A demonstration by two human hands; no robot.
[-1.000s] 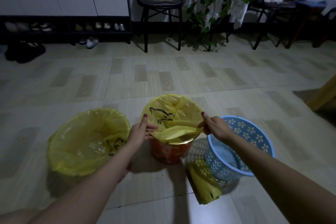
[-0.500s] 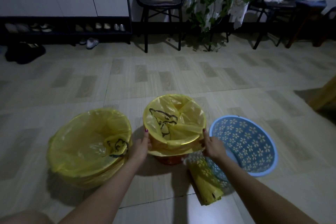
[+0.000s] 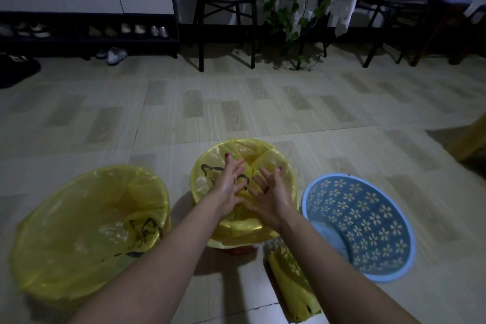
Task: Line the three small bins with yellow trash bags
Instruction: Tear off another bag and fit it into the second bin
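Three small bins stand in a row on the floor. The left bin [image 3: 86, 239] is lined with a yellow bag folded over its rim. The middle orange bin [image 3: 238, 249] also wears a yellow bag [image 3: 210, 163] over its rim. My left hand [image 3: 231, 187] and my right hand [image 3: 271, 197] reach down inside it, fingers spread, pressing the bag inward. The blue bin [image 3: 368, 223] with a flower pattern on the right has no bag. A folded stack of yellow bags [image 3: 294, 281] lies on the floor in front of it.
A black chair [image 3: 223, 8] with a paw cushion, a trailing plant [image 3: 302, 8] and more chairs [image 3: 389, 13] stand at the far side. A shoe rack [image 3: 86, 31] runs along the left wall. A wooden furniture leg [image 3: 470, 137] sits at the right edge.
Both hands left the outside rim of the middle bin and moved inside it, pressing the bag down. The bag's edge now sits folded over the rim.
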